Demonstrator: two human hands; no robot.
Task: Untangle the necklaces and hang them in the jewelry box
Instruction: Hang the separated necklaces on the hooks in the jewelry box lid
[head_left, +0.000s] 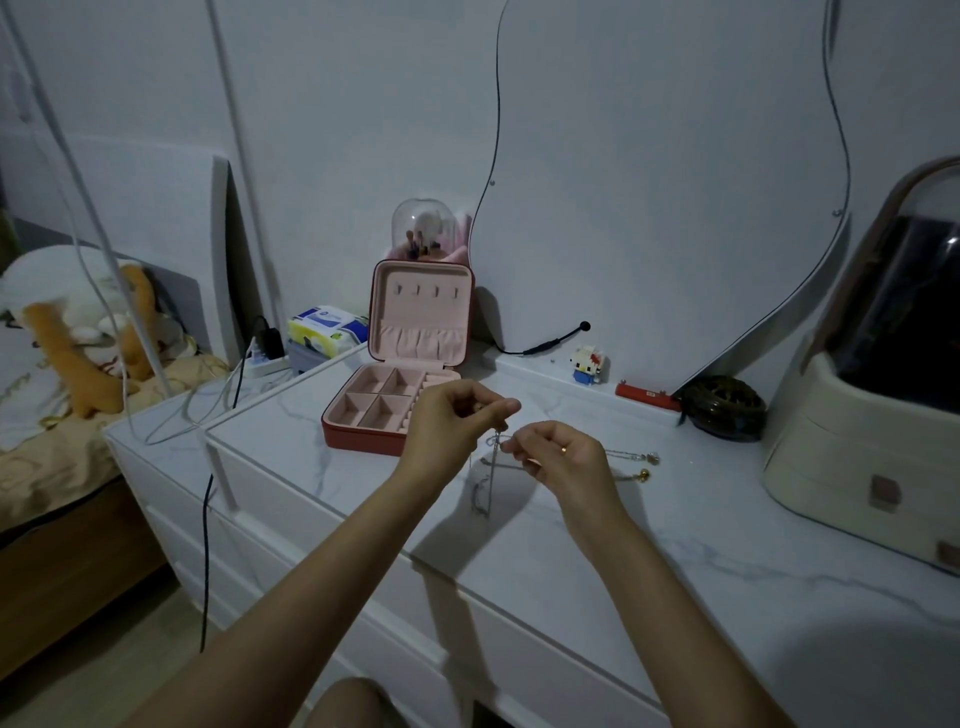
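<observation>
Pinching a silver necklace (491, 470), left hand (452, 421) raised above right hand (558, 457).

Silver necklace (488, 475): thin chain, pinched at its top end between both hands, hanging down in a long loop above the tabletop; how far it is tangled cannot be told.
Other necklaces (631, 464): thin chains lying flat on the tabletop at 3 o'clock from the hanging chain, one ending in a silvery pendant, one in a small gold bead.
Jewelry box (410, 358): red outside, pink lining, open at 11 o'clock from the chains; lid upright with a row of bare hooks above a gathered pocket; base split into square compartments.
</observation>
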